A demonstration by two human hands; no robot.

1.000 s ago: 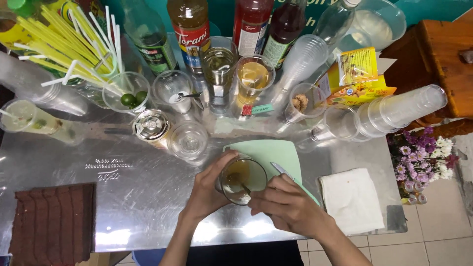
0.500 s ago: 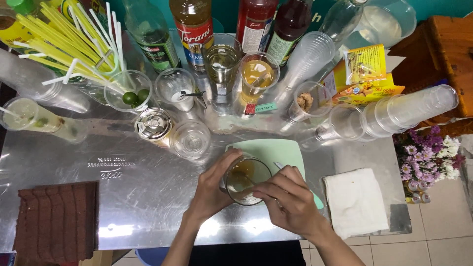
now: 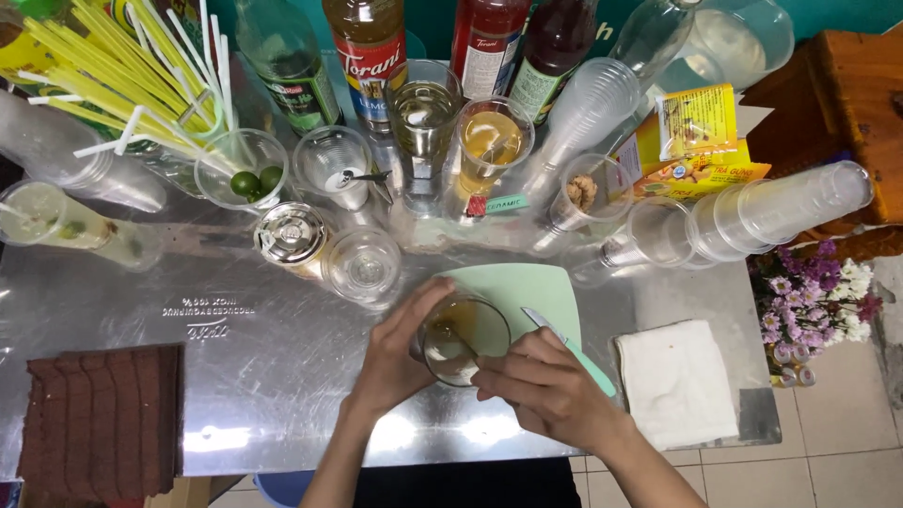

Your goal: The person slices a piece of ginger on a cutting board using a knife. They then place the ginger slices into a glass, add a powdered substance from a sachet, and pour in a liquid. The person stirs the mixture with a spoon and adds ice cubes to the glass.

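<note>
A clear glass (image 3: 463,339) with a little amber liquid stands at the near edge of a pale green cutting board (image 3: 536,287). My left hand (image 3: 393,353) wraps around the glass's left side. My right hand (image 3: 546,388) rests against its right rim, fingers bent over the edge; whether it holds anything small is hidden. A knife with a green handle (image 3: 562,337) lies on the board just beyond my right hand.
On the steel table (image 3: 235,376) lie a brown cloth (image 3: 102,423) at the left and a white cloth (image 3: 675,381) at the right. Syrup bottles (image 3: 372,52), yellow straws (image 3: 113,71), a lime cup (image 3: 243,169), a shaker lid (image 3: 290,233) and stacked plastic cups (image 3: 781,212) crowd the back.
Both hands stay on the glass; my right hand has shifted slightly along its rim. The view has drifted a little.
</note>
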